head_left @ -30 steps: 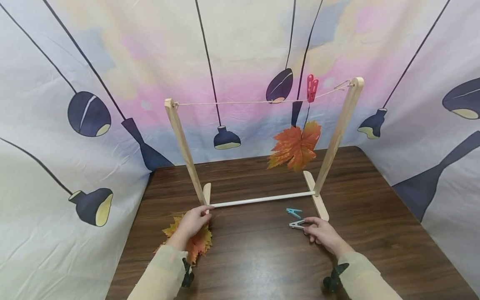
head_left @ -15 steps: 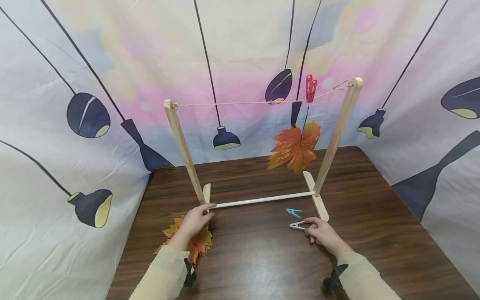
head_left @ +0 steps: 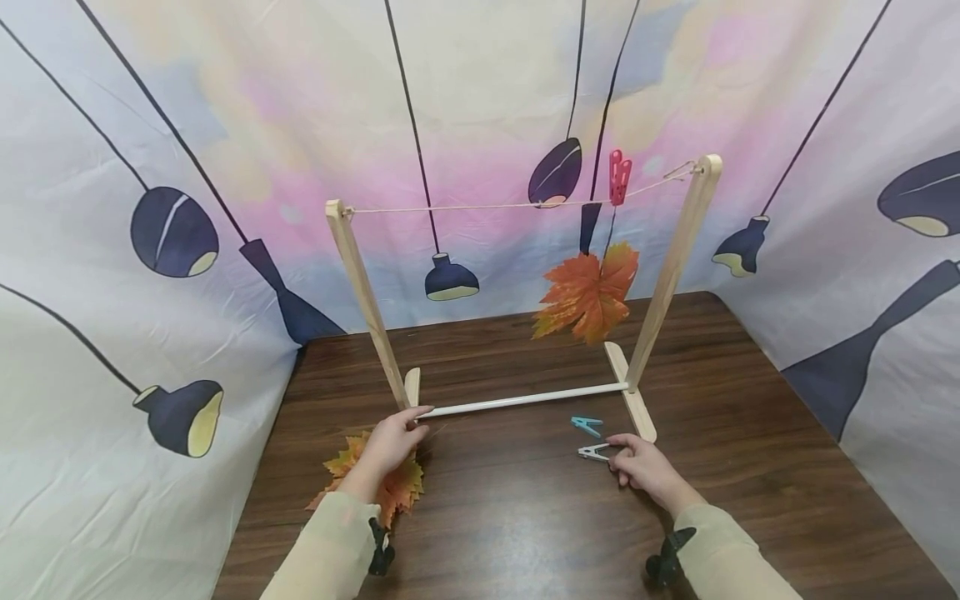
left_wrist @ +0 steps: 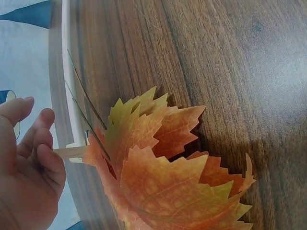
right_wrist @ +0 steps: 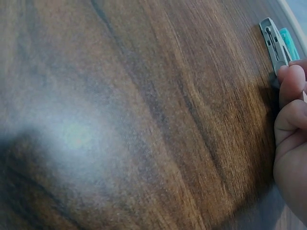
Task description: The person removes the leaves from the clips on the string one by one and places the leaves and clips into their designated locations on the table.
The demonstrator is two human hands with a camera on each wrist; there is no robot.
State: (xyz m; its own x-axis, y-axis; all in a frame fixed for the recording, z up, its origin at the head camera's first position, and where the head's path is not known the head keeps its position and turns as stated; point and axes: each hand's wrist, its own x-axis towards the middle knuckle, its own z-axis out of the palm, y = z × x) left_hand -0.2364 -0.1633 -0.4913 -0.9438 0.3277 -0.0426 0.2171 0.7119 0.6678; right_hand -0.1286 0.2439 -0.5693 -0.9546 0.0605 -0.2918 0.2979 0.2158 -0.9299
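The left hand (head_left: pixel 390 446) hovers over the upper edge of orange-yellow leaves (head_left: pixel 401 492), its fingers loosely bent near the left foot of a wooden frame; in the left wrist view the hand (left_wrist: pixel 31 167) holds nothing, beside the leaves (left_wrist: pixel 163 177) and their thin stems. The right hand (head_left: pixel 648 472) pinches the end of a grey-white clothespin (head_left: pixel 592 452), seen also in the right wrist view as a grey clothespin (right_wrist: pixel 274 45) at the fingertips of the hand (right_wrist: pixel 292 129). A teal clothespin (head_left: pixel 587 425) lies just behind it.
A wooden frame (head_left: pixel 667 283) stands across the table (head_left: pixel 510 517), joined low by a white rod (head_left: pixel 525 400). From its string (head_left: pixel 450 207) a red clothespin (head_left: pixel 619 179) holds an orange leaf (head_left: pixel 588 292). A patterned cloth (head_left: pixel 495 100) hangs behind.
The head view has shifted slightly. Both hands stay nearly where they were, the left having edged a little to the right; the right still pinches the grey-white clothespin.
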